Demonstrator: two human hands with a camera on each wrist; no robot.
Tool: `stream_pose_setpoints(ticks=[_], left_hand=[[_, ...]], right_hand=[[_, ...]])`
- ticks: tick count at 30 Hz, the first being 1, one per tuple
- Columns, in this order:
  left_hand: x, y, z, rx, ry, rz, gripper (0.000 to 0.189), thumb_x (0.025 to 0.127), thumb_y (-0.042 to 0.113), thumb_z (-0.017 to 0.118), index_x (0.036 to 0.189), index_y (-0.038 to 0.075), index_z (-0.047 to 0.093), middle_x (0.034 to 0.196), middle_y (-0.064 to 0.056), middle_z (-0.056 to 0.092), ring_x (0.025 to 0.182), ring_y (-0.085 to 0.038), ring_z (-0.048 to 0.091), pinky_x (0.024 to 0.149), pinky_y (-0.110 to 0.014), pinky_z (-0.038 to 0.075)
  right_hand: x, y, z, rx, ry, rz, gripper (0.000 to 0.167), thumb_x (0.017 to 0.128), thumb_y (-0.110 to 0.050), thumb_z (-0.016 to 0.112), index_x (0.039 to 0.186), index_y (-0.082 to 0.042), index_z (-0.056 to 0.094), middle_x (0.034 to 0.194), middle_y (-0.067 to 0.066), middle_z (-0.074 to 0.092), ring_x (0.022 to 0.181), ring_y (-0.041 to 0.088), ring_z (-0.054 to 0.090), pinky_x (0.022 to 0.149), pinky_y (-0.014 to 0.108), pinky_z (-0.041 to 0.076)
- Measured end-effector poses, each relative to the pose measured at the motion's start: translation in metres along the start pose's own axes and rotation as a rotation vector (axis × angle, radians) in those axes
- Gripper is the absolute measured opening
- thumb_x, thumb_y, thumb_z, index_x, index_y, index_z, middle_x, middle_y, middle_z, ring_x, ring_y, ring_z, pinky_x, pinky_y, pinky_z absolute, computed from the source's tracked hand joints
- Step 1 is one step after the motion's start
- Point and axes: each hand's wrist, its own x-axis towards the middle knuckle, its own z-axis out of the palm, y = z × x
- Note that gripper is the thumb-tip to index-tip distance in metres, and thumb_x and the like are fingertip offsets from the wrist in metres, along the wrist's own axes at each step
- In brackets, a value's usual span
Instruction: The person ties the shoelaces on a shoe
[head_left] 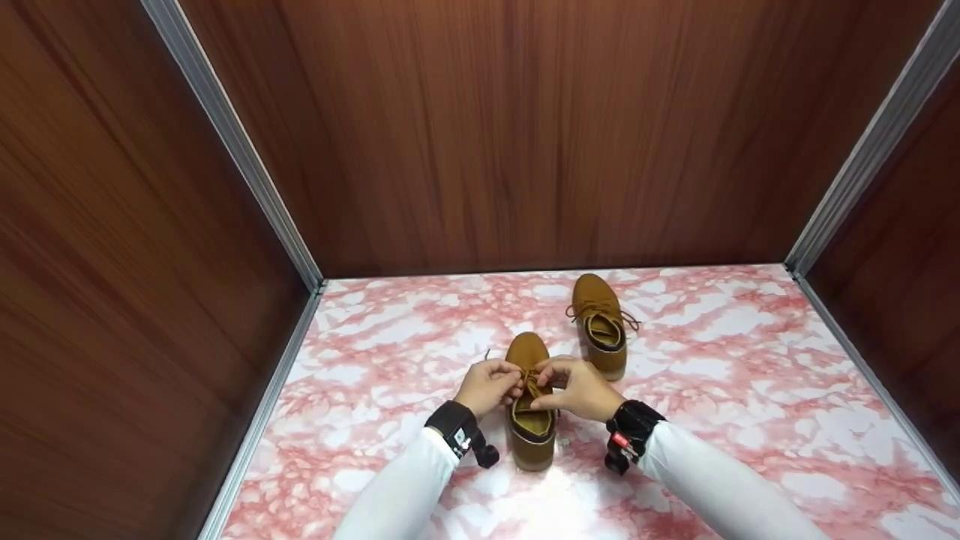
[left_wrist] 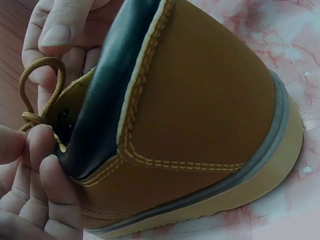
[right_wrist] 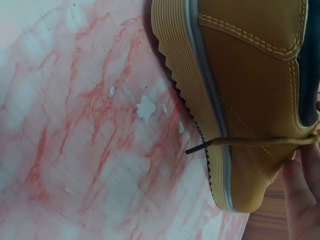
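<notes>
A tan lace-up shoe point(head_left: 527, 346) stands on the floor between my hands, its toe pointing away. My left hand point(head_left: 486, 386) pinches the brown shoelace point(left_wrist: 34, 118) beside its knot, between thumb and fingertips. A lace loop sticks up from that knot in the left wrist view. My right hand point(head_left: 581, 388) is at the other side of the lacing, thumb and forefinger apart; its fingers lie just behind the loop. In the right wrist view, a loose lace end point(right_wrist: 250, 142) hangs across the shoe's side, near the right fingers point(right_wrist: 299, 192).
A matching shoe point(head_left: 594, 292) stands farther back to the right, its laces spread to both sides. The floor point(head_left: 375, 420) has a red and white marbled surface. Brown wood panels point(head_left: 465, 150) with metal edging point(head_left: 255, 172) enclose the back and sides.
</notes>
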Motion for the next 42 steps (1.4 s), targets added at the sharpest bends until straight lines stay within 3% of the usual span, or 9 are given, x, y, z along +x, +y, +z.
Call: stream_pose_setpoints(ticks=[7, 13, 18, 23, 26, 31, 35, 42], left_hand=[[0.0, 0.003, -0.003, 0.053, -0.015, 0.003, 0.014, 0.099, 0.014, 0.069, 0.108, 0.003, 0.072, 0.082, 0.0, 0.074, 0.067, -0.007, 0.066, 0.058, -0.02, 0.056], [0.001, 0.006, -0.007, 0.165, -0.051, 0.096, 0.012, 0.098, 0.01, 0.069, 0.105, 0.001, 0.072, 0.079, -0.006, 0.075, 0.066, -0.009, 0.067, 0.064, -0.029, 0.061], [0.002, 0.011, -0.011, 0.237, -0.057, 0.148, 0.009, 0.097, 0.007, 0.069, 0.103, 0.001, 0.072, 0.081, -0.008, 0.074, 0.072, -0.017, 0.073, 0.073, -0.039, 0.065], [0.002, 0.015, -0.015, 0.297, -0.042, 0.168, 0.007, 0.097, 0.005, 0.069, 0.102, 0.003, 0.073, 0.084, -0.009, 0.075, 0.084, -0.036, 0.077, 0.071, -0.029, 0.063], [0.002, 0.018, -0.019, 0.353, -0.038, 0.197, 0.006, 0.097, 0.007, 0.07, 0.101, 0.004, 0.073, 0.086, -0.012, 0.077, 0.088, -0.041, 0.077, 0.067, -0.022, 0.058], [0.0, 0.022, -0.024, 0.41, -0.027, 0.226, 0.005, 0.097, 0.009, 0.071, 0.098, 0.005, 0.073, 0.089, -0.019, 0.078, 0.088, -0.044, 0.076, 0.067, -0.022, 0.057], [0.0, 0.025, -0.028, 0.457, -0.014, 0.237, 0.005, 0.097, 0.011, 0.072, 0.096, 0.007, 0.074, 0.09, -0.022, 0.077, 0.082, -0.038, 0.077, 0.069, -0.022, 0.056], [0.001, 0.025, -0.036, 0.562, -0.014, 0.258, 0.007, 0.098, 0.013, 0.071, 0.093, 0.009, 0.073, 0.083, -0.016, 0.077, 0.066, -0.013, 0.068, 0.058, -0.018, 0.047]], right_hand=[[0.0, -0.005, 0.002, -0.094, 0.019, -0.02, 0.013, 0.084, -0.016, 0.088, 0.087, -0.012, 0.075, 0.125, 0.013, 0.073, 0.115, 0.032, 0.071, 0.1, 0.035, 0.06], [0.002, -0.006, 0.0, -0.108, 0.042, -0.015, 0.008, 0.09, -0.009, 0.08, 0.085, -0.011, 0.074, 0.117, 0.012, 0.076, 0.105, 0.026, 0.074, 0.091, 0.023, 0.06], [0.003, -0.01, -0.003, -0.11, 0.046, -0.004, 0.009, 0.092, -0.009, 0.077, 0.084, -0.01, 0.073, 0.111, 0.013, 0.077, 0.1, 0.022, 0.075, 0.087, 0.02, 0.059], [0.006, -0.013, -0.008, -0.14, 0.057, 0.023, 0.007, 0.093, -0.01, 0.076, 0.087, -0.009, 0.075, 0.099, 0.008, 0.077, 0.092, 0.016, 0.074, 0.082, 0.018, 0.058], [0.007, -0.014, -0.011, -0.174, 0.059, 0.025, 0.007, 0.093, -0.012, 0.077, 0.086, -0.01, 0.075, 0.091, 0.004, 0.075, 0.084, 0.011, 0.072, 0.076, 0.019, 0.057], [0.009, -0.015, -0.018, -0.203, 0.07, 0.017, 0.01, 0.093, -0.013, 0.076, 0.083, -0.011, 0.074, 0.083, 0.002, 0.075, 0.075, 0.005, 0.065, 0.07, 0.019, 0.054], [0.009, -0.017, -0.023, -0.229, 0.091, 0.05, 0.016, 0.093, -0.017, 0.078, 0.079, -0.014, 0.072, 0.075, -0.003, 0.069, 0.068, 0.002, 0.058, 0.065, 0.019, 0.049], [0.01, -0.019, -0.028, -0.307, 0.121, 0.078, 0.021, 0.091, -0.017, 0.076, 0.071, -0.016, 0.066, 0.069, -0.007, 0.061, 0.064, 0.005, 0.052, 0.064, 0.021, 0.044]])
